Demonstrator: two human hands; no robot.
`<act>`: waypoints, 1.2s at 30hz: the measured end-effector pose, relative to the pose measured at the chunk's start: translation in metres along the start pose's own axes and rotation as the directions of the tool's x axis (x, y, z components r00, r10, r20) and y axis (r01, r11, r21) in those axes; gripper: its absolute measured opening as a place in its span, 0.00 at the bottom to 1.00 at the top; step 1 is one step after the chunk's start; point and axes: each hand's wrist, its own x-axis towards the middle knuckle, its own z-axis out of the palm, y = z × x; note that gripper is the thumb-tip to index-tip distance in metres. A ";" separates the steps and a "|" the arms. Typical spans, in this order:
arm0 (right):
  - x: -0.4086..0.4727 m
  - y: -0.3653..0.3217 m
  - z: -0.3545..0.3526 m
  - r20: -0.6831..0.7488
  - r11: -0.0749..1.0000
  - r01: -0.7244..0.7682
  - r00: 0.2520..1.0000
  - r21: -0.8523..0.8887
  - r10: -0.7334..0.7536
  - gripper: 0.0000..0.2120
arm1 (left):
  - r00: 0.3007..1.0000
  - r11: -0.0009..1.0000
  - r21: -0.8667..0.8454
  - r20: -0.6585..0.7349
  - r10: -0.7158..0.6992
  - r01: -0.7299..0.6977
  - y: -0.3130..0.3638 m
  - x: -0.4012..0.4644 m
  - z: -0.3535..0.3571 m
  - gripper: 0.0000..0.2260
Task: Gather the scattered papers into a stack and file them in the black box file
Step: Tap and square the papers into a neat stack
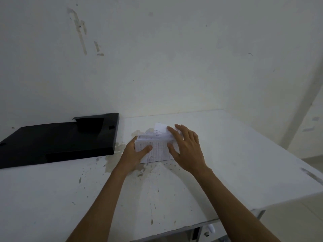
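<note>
Your bare forearms are reaching over the stained white desk (227, 154) as your left hand (134, 154) is gripping the stack of printed white papers (157, 147) and your right hand (187, 149), fingers spread, is pressing them square. Gathering is looking nearly finished; filing in the flat black box file (57, 142), just left, is remaining.

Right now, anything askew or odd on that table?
Yes. The paper stack between the left hand and right hand is uneven, one sheet poking out the far end. The white table is stained and chipped near it. The black box file lies flat.
</note>
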 end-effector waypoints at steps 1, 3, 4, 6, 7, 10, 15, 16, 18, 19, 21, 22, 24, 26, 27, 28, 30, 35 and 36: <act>0.000 -0.001 -0.001 -0.013 1.000 0.001 1.000 0.021 0.000 0.27 | 1.000 1.000 0.003 -0.003 -0.004 0.004 0.001 0.000 0.000 0.13; 0.005 -0.006 -0.006 -0.037 0.998 0.002 0.999 0.060 0.001 0.27 | 1.000 1.000 0.008 -0.006 0.000 0.000 0.002 0.001 0.000 0.12; 0.008 -0.008 -0.008 -0.046 0.998 0.000 0.999 0.067 0.003 0.27 | 1.000 1.000 0.009 -0.007 0.002 -0.002 0.002 0.002 0.000 0.11; 0.012 -0.007 -0.009 -0.051 0.998 -0.007 0.999 0.066 0.010 0.26 | 1.000 1.000 0.008 -0.009 0.009 -0.008 0.003 0.002 0.000 0.10; 0.013 -0.005 -0.010 -0.039 0.997 -0.019 0.999 0.070 0.022 0.24 | 1.000 1.000 0.009 -0.010 0.011 -0.011 0.003 0.002 0.000 0.10; 0.014 0.003 -0.012 0.019 0.974 -0.135 0.991 0.184 0.134 0.20 | 1.000 1.000 0.013 -0.009 0.013 -0.012 0.002 0.003 -0.001 0.13; 0.029 -0.005 -0.017 0.087 0.813 -0.263 0.963 0.520 0.256 0.07 | 1.000 1.000 -0.003 0.001 0.001 -0.001 0.001 0.003 -0.002 0.13; 0.032 -0.007 -0.020 0.108 0.750 -0.299 0.950 0.591 0.293 0.07 | 1.000 1.000 -0.010 0.001 0.000 0.000 0.001 0.003 -0.002 0.12; 0.036 -0.009 -0.026 0.180 0.516 -0.395 0.891 0.760 0.417 0.07 | 1.000 1.000 -0.031 0.008 -0.002 0.002 0.000 0.002 -0.002 0.13; 0.037 -0.008 -0.028 0.238 0.379 -0.438 0.850 0.816 0.470 0.07 | 1.000 0.999 -0.040 0.011 -0.002 0.002 0.000 0.001 -0.003 0.14; 0.035 -0.003 -0.027 0.357 0.230 -0.531 0.774 0.815 0.523 0.07 | 1.000 0.999 -0.051 0.011 -0.009 0.009 -0.001 0.001 -0.002 0.15; 0.033 0.000 -0.025 0.409 0.214 -0.584 0.742 0.783 0.531 0.07 | 1.000 0.998 -0.059 0.014 -0.009 0.010 -0.001 0.001 -0.002 0.14; 0.027 0.006 -0.021 0.485 0.196 -0.662 0.689 0.723 0.538 0.08 | 1.000 0.997 -0.079 0.022 0.003 -0.001 0.001 0.000 -0.001 0.11; 0.023 0.009 -0.021 0.485 0.213 -0.679 0.676 0.702 0.555 0.11 | 1.000 0.996 -0.091 0.020 0.009 -0.008 0.002 -0.001 -0.001 0.11; 0.022 0.009 -0.022 0.440 0.247 -0.655 0.694 0.714 0.570 0.14 | 1.000 0.996 -0.091 0.017 0.009 -0.008 0.002 -0.001 -0.001 0.11; 0.022 0.009 -0.023 0.366 0.303 -0.607 0.731 0.735 0.576 0.16 | 1.000 0.996 -0.087 0.015 0.007 -0.005 0.002 0.000 -0.001 0.11; 0.025 0.004 -0.028 0.184 0.473 -0.457 0.837 0.754 0.515 0.20 | 1.000 0.998 -0.070 0.014 0.002 -0.001 0.004 0.000 0.000 0.11; 0.026 0.006 -0.020 0.098 0.910 -0.147 0.988 0.389 0.118 0.19 | 1.000 0.999 -0.038 -0.003 0.003 -0.003 0.003 0.003 0.001 0.14; 0.022 0.008 -0.015 0.136 0.926 -0.144 0.985 0.350 0.102 0.19 | 1.000 0.999 -0.039 -0.007 0.004 -0.004 0.003 0.003 0.002 0.14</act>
